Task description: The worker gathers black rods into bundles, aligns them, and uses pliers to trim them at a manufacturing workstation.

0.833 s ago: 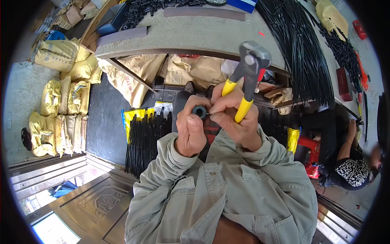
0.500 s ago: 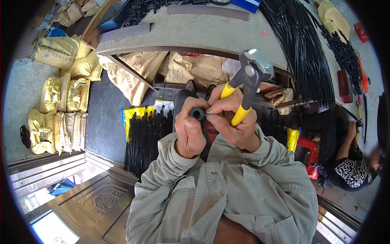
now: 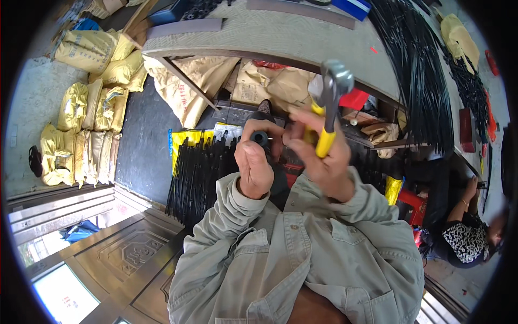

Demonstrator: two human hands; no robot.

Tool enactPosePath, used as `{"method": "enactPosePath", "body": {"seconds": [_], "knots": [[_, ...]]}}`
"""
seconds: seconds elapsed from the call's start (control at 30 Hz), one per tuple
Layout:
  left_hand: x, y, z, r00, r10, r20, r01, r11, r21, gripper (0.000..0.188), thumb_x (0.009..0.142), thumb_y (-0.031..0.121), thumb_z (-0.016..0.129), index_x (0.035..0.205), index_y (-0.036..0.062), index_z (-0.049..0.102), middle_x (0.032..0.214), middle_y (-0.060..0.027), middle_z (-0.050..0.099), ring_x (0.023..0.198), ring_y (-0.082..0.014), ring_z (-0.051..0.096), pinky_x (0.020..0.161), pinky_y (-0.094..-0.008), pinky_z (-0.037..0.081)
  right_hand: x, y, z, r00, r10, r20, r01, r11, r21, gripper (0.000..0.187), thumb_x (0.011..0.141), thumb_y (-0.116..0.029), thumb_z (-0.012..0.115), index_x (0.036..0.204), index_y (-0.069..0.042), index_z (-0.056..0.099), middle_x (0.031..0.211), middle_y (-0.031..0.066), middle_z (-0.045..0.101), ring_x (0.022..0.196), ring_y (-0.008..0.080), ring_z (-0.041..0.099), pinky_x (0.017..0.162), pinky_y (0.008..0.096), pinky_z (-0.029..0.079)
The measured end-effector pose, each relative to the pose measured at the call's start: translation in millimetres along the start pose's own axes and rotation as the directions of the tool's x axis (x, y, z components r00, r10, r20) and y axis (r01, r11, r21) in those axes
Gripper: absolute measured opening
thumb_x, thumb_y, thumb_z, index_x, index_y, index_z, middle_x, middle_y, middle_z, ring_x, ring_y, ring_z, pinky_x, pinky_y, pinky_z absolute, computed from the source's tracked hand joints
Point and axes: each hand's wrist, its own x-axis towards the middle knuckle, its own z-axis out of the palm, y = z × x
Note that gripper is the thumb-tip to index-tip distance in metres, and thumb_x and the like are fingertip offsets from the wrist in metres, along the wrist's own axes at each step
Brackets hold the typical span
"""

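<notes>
My left hand (image 3: 254, 164) is closed around a dark, round, hollow-ended part (image 3: 260, 138), its opening facing up. A small pale bit shows beside that end, too small to name. To the right, my right hand (image 3: 326, 162) grips end-cutting pliers (image 3: 327, 142) with yellow handles, the metal head pointing up and away from me. Motion smears the right fingers, and I cannot make out whether the fingertips also pinch something small. The two hands are close together in front of my chest, with the right fingertips a little apart from the dark part.
A worktable (image 3: 291, 32) stands ahead, with long black strips (image 3: 413, 75) at its right. Black rods (image 3: 197, 175) lie on a yellow sack (image 3: 176, 143) by my left arm. Filled sacks (image 3: 73, 108) line the left wall. Another person (image 3: 467, 237) sits at far right.
My right hand with the pliers has drawn away to the right from the dark part. The left hand keeps its hold. The whole view has shifted slightly.
</notes>
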Motion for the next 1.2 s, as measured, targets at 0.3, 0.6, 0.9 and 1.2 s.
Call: {"method": "enactPosePath", "body": {"seconds": [0.3, 0.6, 0.9, 1.2], "knots": [[6, -6, -4, 0.998, 0.070, 0.004, -0.070, 0.991, 0.110, 0.065, 0.090, 0.056, 0.026, 0.094, -0.0034, 0.051, 0.071, -0.0049, 0.053, 0.055, -0.0062, 0.043, 0.050, -0.0189, 0.030, 10, -18, -72, 0.821, 0.034, 0.570, 0.481, 0.495, -0.723, 0.028, 0.068, -0.005, 0.062, 0.096, -0.006, 0.062, 0.101, 0.0125, 0.055, 0.087, 0.0257, 0.058, 0.070, 0.0330, 0.048], [5, -9, -4, 0.999, 0.037, 0.021, -0.036, 0.999, -0.041, 0.062, 0.091, 0.054, 0.028, 0.094, -0.0030, 0.052, 0.075, -0.0036, 0.055, 0.053, -0.0061, 0.043, 0.048, -0.0203, 0.032, 31, -31, -65, 0.795, -0.027, 0.606, 0.587, 0.287, -0.757, 0.023, 0.072, -0.012, 0.058, 0.094, -0.005, 0.062, 0.112, 0.0105, 0.052, 0.097, 0.0246, 0.053, 0.086, 0.0427, 0.041], [7, -4, -1, 0.996, 0.084, 0.014, -0.084, 0.995, 0.058, 0.064, 0.091, 0.054, 0.027, 0.102, -0.0041, 0.052, 0.085, -0.0060, 0.058, 0.056, -0.0057, 0.044, 0.050, -0.0190, 0.034, 44, -42, -76, 0.681, 0.049, 0.731, 0.726, 0.094, -0.682, 0.025, 0.071, -0.013, 0.057, 0.094, -0.003, 0.059, 0.109, 0.0123, 0.049, 0.093, 0.0254, 0.052, 0.078, 0.0400, 0.043], [8, -10, -7, 0.997, 0.040, 0.063, -0.045, 0.995, 0.091, 0.067, 0.091, 0.055, 0.027, 0.106, -0.0053, 0.052, 0.092, -0.0084, 0.058, 0.059, -0.0068, 0.044, 0.054, -0.0195, 0.035, 27, -12, -72, 0.623, 0.237, 0.745, 0.507, 0.604, -0.616, 0.024, 0.069, -0.007, 0.056, 0.093, -0.002, 0.055, 0.105, 0.0133, 0.048, 0.093, 0.0276, 0.051, 0.075, 0.0372, 0.043]]}}
